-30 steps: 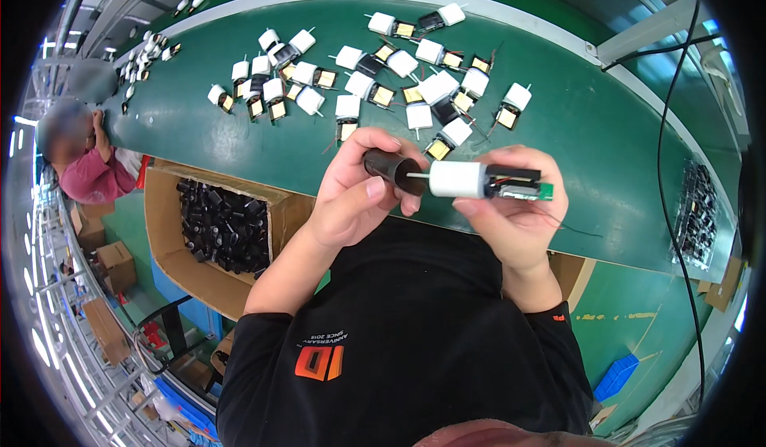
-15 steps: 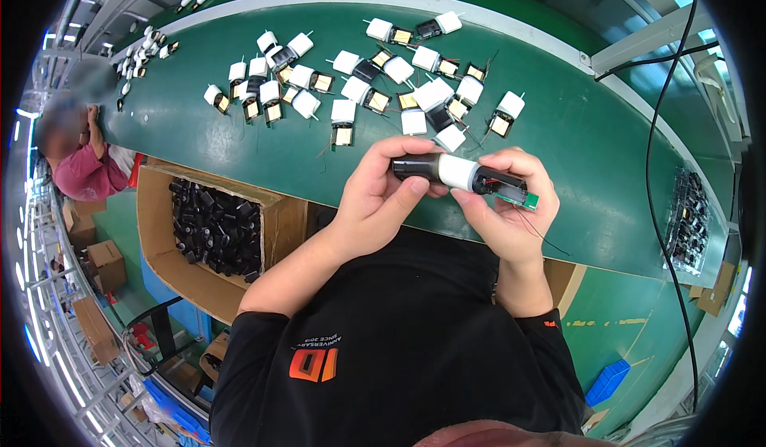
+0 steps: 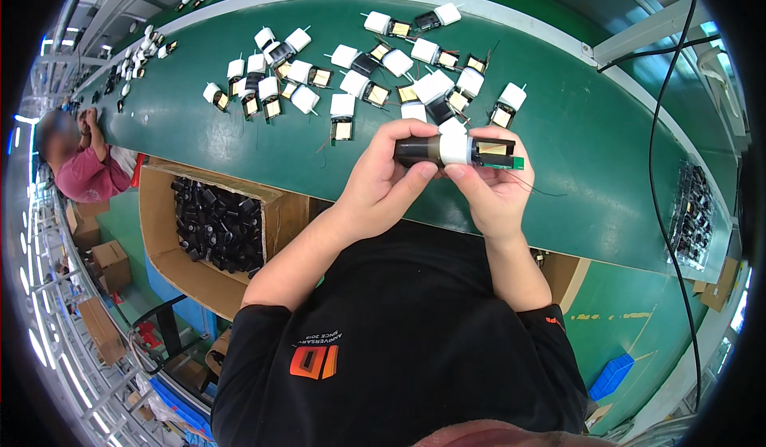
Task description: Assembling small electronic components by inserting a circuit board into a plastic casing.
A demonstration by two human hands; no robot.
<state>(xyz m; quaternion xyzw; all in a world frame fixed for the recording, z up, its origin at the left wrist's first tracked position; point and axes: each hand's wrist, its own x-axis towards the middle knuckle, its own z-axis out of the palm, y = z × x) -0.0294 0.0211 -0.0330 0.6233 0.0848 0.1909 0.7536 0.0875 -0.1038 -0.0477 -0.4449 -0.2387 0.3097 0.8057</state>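
At twelve o'clock from the black shirt (image 3: 399,327), the left hand (image 3: 383,184) pinches a dark sleeve (image 3: 415,151) and the right hand (image 3: 495,204) a white cylinder (image 3: 455,150), where tilting could jam them and snagging could strain the thin wires (image 3: 542,189) trailing toward four o'clock.

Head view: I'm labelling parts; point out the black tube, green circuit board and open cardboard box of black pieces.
Black tube (image 3: 415,152): head view, middle of its visible side.
Green circuit board (image 3: 518,163): head view, exposed end.
Cardboard box (image 3: 286,224): head view, right-hand wall.
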